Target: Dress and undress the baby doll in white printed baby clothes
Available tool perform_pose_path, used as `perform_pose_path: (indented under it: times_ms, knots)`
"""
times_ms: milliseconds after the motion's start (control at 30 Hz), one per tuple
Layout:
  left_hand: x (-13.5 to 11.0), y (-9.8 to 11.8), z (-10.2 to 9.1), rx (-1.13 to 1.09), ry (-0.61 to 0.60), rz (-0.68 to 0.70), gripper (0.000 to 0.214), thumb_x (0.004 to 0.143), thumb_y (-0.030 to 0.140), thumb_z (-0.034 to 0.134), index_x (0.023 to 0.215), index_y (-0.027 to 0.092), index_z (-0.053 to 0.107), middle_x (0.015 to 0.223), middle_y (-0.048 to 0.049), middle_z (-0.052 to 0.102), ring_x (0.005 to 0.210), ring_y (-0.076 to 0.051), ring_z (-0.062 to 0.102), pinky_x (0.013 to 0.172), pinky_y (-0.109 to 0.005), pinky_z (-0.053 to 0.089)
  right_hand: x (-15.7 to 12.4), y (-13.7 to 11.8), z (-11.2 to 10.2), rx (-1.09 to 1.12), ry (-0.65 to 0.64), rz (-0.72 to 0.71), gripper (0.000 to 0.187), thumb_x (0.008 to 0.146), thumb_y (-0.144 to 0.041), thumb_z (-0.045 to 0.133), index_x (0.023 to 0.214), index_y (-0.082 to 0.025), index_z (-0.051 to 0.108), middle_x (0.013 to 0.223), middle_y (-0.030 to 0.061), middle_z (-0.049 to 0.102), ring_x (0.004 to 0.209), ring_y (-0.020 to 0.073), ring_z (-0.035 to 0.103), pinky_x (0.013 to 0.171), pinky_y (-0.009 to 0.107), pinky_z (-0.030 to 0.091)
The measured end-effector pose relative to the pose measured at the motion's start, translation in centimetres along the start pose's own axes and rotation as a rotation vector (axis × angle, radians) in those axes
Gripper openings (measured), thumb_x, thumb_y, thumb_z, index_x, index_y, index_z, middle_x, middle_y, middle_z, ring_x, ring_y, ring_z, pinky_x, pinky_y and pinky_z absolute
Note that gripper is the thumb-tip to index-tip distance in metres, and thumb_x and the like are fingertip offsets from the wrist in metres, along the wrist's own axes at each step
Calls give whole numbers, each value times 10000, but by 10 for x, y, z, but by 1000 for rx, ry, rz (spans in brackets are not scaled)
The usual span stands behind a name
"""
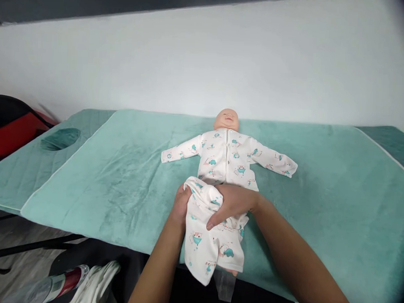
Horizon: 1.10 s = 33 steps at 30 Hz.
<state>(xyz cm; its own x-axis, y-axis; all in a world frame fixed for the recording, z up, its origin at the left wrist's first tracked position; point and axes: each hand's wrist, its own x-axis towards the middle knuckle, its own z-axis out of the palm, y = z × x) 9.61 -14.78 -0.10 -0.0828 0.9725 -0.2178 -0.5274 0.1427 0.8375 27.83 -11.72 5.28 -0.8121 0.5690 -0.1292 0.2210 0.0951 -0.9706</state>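
A baby doll point(227, 120) lies on its back on a teal towel point(120, 174), arms spread, dressed in a white printed top point(225, 159). Matching white printed trousers point(211, 245) are bunched at its waist and hang over the near edge. My left hand point(181, 206) grips the left side of the trouser waistband, fingers closed in the fabric. Across the bunched waistband lies my right hand point(231, 204), its fingers curled round the cloth. The doll's legs are hidden under the trousers.
The towel covers a long padded table point(389, 146) against a white wall. A red and black object point(9, 129) sits at the far left. Below the near edge lie a bottle with a red band point(57, 286) and a white cloth point(95, 287).
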Motion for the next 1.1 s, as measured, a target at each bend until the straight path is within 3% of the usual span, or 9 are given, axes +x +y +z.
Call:
perform_pose_path:
  times_ms: [133, 267, 467, 633, 733, 833, 967, 1100]
  knots:
    - [-1, 5, -4, 118, -178, -12, 583, 456, 587, 898, 780, 135, 725, 663, -32, 686, 548, -149, 584, 505, -251, 474, 0, 13, 5, 434, 177, -107, 461, 689, -353, 856, 1075, -175, 676, 997, 34, 703, 936, 200, 650, 844, 335, 523]
    - [1, 8, -9, 199, -347, -61, 609, 351, 419, 958, 835, 116, 747, 731, -63, 719, 644, -223, 646, 570, -299, 525, 3, 20, 8, 667, 263, -202, 393, 725, -364, 836, 1004, -139, 675, 904, 48, 698, 812, 185, 649, 766, 327, 524]
    - [3, -2, -11, 98, -293, -24, 563, 452, 311, 928, 950, 121, 748, 759, -86, 735, 688, -247, 683, 644, -336, 563, 3, 15, 8, 605, 218, -173, 381, 752, -350, 818, 1047, -153, 678, 940, 38, 691, 842, 170, 640, 764, 301, 518]
    - [-8, 0, -10, 48, -187, 11, 580, 474, 333, 919, 985, 123, 744, 792, -100, 746, 723, -268, 706, 656, -348, 569, 0, 12, 7, 413, 196, -114, 581, 677, -316, 865, 1197, -192, 640, 1049, 41, 698, 963, 207, 644, 847, 348, 533]
    - [-32, 9, -5, 75, -96, 38, 534, 511, 303, 911, 994, 138, 752, 860, -93, 763, 750, -251, 714, 672, -319, 570, -2, 5, 8, 239, 210, -63, 549, 703, -346, 838, 1199, -211, 649, 1079, 42, 707, 997, 229, 649, 859, 358, 529]
    - [-73, 12, 5, 108, 60, 31, 485, 581, 290, 892, 1027, 163, 751, 949, -80, 770, 860, -256, 724, 749, -312, 576, -3, -4, 11, 7, 193, -68, 341, 742, -349, 791, 1050, -231, 704, 1049, 14, 723, 975, 224, 652, 839, 327, 505]
    - [-140, -2, 18, 74, 253, -42, 500, 697, 325, 836, 1173, 232, 714, 1116, -72, 750, 1010, -290, 711, 818, -355, 586, -3, -10, 15, -275, 97, -89, 159, 736, -345, 754, 809, -214, 701, 827, -19, 707, 768, 173, 629, 654, 269, 440]
    - [-189, -19, 19, -32, 435, -144, 496, 695, 386, 832, 1166, 270, 727, 1262, -91, 697, 1140, -341, 668, 861, -396, 596, -4, -5, 18, -330, 14, -98, 189, 688, -327, 780, 823, -205, 727, 817, -16, 718, 732, 153, 614, 602, 245, 383]
